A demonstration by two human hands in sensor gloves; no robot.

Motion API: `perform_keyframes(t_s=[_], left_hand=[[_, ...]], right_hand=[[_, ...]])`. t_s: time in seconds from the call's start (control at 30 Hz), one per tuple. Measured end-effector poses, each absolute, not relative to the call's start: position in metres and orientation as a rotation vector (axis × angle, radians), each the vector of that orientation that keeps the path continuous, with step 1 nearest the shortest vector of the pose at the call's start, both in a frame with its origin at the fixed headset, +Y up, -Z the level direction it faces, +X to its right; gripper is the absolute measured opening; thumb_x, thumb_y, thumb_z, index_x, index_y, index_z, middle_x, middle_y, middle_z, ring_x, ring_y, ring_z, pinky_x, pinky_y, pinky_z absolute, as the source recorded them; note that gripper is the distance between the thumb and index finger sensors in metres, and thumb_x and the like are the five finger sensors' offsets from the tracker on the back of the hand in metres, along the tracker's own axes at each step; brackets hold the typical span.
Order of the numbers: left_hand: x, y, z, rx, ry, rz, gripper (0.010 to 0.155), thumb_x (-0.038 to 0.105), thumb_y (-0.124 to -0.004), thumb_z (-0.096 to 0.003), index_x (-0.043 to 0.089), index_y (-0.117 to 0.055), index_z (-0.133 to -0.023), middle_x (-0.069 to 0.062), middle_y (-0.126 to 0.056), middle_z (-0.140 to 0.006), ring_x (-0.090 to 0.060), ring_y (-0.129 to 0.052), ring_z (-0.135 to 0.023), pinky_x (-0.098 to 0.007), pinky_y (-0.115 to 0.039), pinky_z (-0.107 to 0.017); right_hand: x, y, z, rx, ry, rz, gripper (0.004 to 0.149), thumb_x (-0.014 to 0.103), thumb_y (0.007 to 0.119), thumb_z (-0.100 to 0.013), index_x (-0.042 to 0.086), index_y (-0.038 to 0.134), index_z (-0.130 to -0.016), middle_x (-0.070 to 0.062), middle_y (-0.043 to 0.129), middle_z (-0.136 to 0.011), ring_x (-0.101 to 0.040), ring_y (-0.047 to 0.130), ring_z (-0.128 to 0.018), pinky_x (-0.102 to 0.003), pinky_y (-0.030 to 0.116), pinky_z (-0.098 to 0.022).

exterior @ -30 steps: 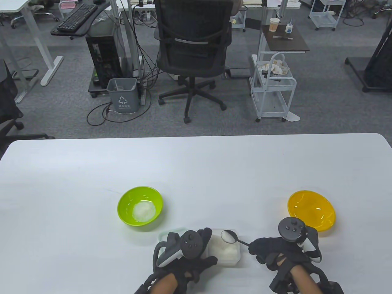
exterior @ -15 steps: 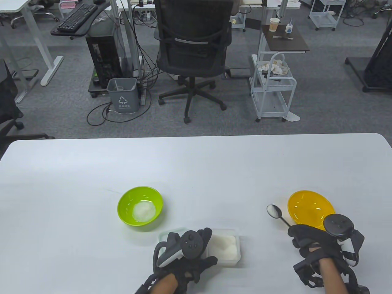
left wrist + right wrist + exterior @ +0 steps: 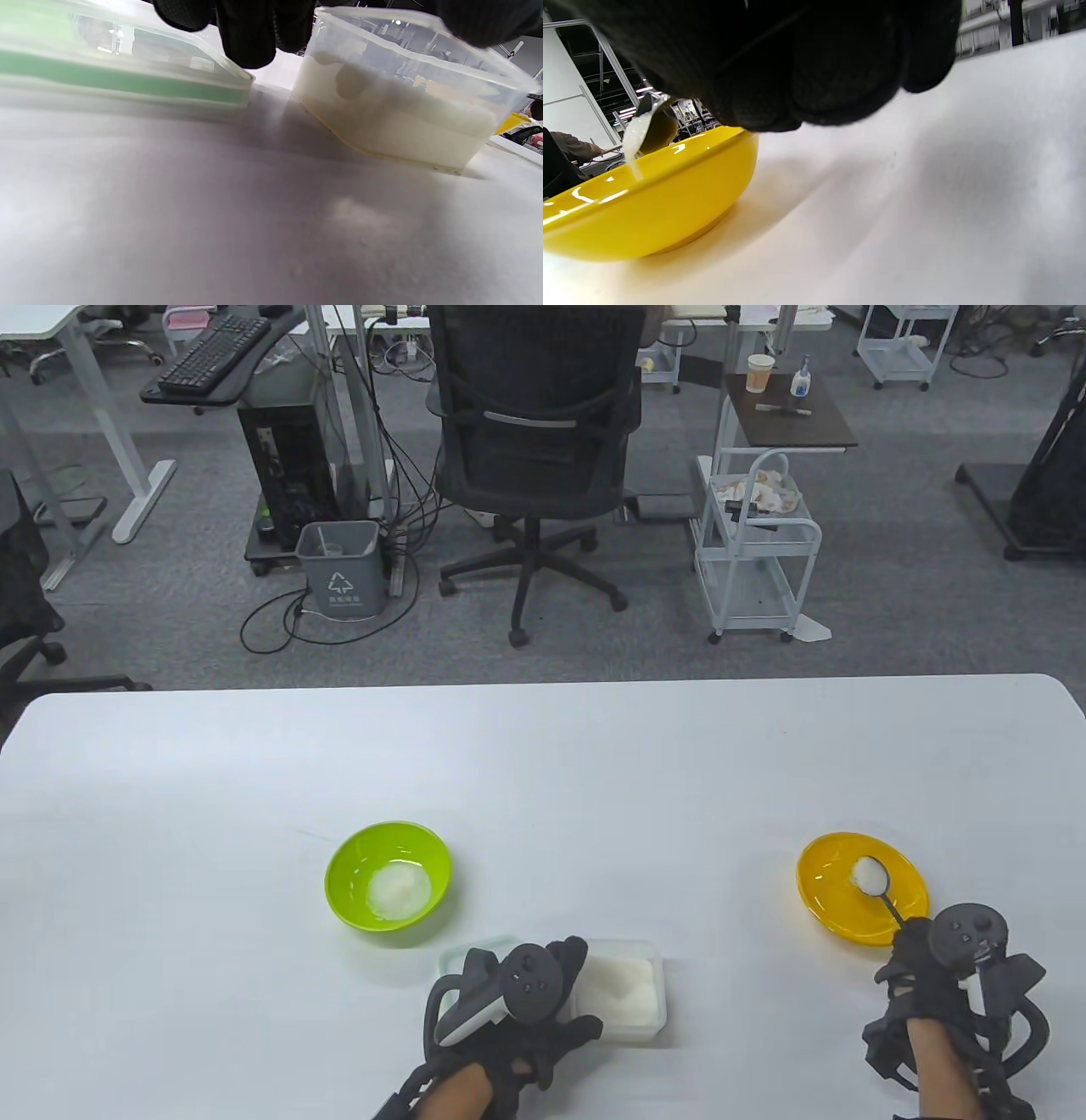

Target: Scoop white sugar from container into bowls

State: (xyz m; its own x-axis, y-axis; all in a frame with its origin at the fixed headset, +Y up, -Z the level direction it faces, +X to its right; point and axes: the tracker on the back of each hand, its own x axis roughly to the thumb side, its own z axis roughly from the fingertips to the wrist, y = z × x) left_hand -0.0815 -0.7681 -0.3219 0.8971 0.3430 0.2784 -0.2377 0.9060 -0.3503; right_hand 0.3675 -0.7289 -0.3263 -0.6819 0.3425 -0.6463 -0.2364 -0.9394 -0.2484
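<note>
Right hand (image 3: 942, 976) grips the spoon (image 3: 874, 878) by the end of its handle, fingers (image 3: 840, 84) closed around it; the spoon's head sits over the yellow bowl (image 3: 819, 899), inside the rim line. In the right wrist view the head is tipped and a thin stream of white sugar (image 3: 633, 156) runs off its lip into the bowl, so the tilt is evidently there to pour. A far-end hold probably gives reach while the knuckles stay clear of the rim. Left hand (image 3: 509, 1010) rests at the left wall of the clear sugar container (image 3: 628, 1022), fingers (image 3: 250, 38) touching or just beside its near corner; contact cannot be told for certain, and no closed hold on it is shown. Judged purpose: bracing the container against sliding during scooping. Container stands on the worktop (image 3: 543, 763) between the two bowls, close to the person, well filled. Its green-edged lid (image 3: 127, 80) lies flat just beside it, leaving the mouth open. Green bowl (image 3: 344, 891), left of the container, already holds a mound of sugar. Judgement: second bowl now being filled, possibly from its first spoonful.
</note>
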Motion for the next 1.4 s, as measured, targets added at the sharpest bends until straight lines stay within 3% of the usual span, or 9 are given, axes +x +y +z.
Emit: perform_keyframes(t_s=[0.27,0.5,0.73,1.03,1.4], left_hand=[[-0.081,-0.768,-0.322,-0.315,-0.343,0.306,0.089,0.071,-0.069,-0.0376,0.04,-0.032,-0.112,0.008,-0.046,-0.122,-0.022,-0.066,-0.112,-0.052,-0.048,-0.084],[-0.081,-0.768,-0.322,-0.315,-0.343,0.306,0.089,0.071,-0.069,-0.0376,0.04,-0.032,-0.112,0.008,-0.046,-0.122,-0.022,-0.066,-0.112,-0.052,-0.048,-0.084],[-0.081,-0.768,-0.322,-0.316,-0.342,0.306,0.089,0.071,-0.069,-0.0376,0.04,-0.032,-0.112,0.007,-0.047,-0.122,-0.022,-0.066,-0.112,-0.052,-0.048,-0.084],[-0.081,-0.768,-0.321,-0.317,-0.341,0.307,0.089,0.071,-0.069,-0.0377,0.04,-0.031,-0.112,0.007,-0.047,-0.122,-0.022,-0.066,-0.112,-0.052,-0.048,-0.084],[-0.081,-0.768,-0.321,-0.317,-0.339,0.307,0.089,0.071,-0.069,-0.0376,0.04,-0.031,-0.112,0.007,-0.047,-0.122,-0.022,-0.066,-0.112,-0.052,-0.048,-0.084]], right_hand=[[0.355,-0.723,-0.328,-1.077,-0.303,2.769,0.043,0.037,0.081,-0.048,0.043,0.08,-0.091,-0.005,0.084,-0.088,-0.027,0.09,-0.062,-0.052,0.06,-0.071],[0.353,-0.723,-0.328,-1.069,-0.301,2.787,0.044,0.037,0.08,-0.049,0.043,0.079,-0.092,-0.005,0.083,-0.089,-0.026,0.089,-0.063,-0.052,0.06,-0.071],[0.339,-0.72,-0.328,-0.931,-0.324,2.812,0.044,0.038,0.08,-0.049,0.041,0.079,-0.092,-0.004,0.087,-0.085,-0.025,0.092,-0.06,-0.051,0.064,-0.069],[0.292,-0.709,-0.325,-0.556,-0.361,2.865,0.044,0.038,0.082,-0.047,0.039,0.082,-0.091,-0.004,0.093,-0.08,-0.025,0.097,-0.055,-0.05,0.068,-0.065],[0.21,-0.706,-0.303,0.146,-0.254,2.863,0.043,0.038,0.084,-0.045,0.038,0.086,-0.088,-0.005,0.097,-0.076,-0.025,0.099,-0.048,-0.05,0.071,-0.062]])
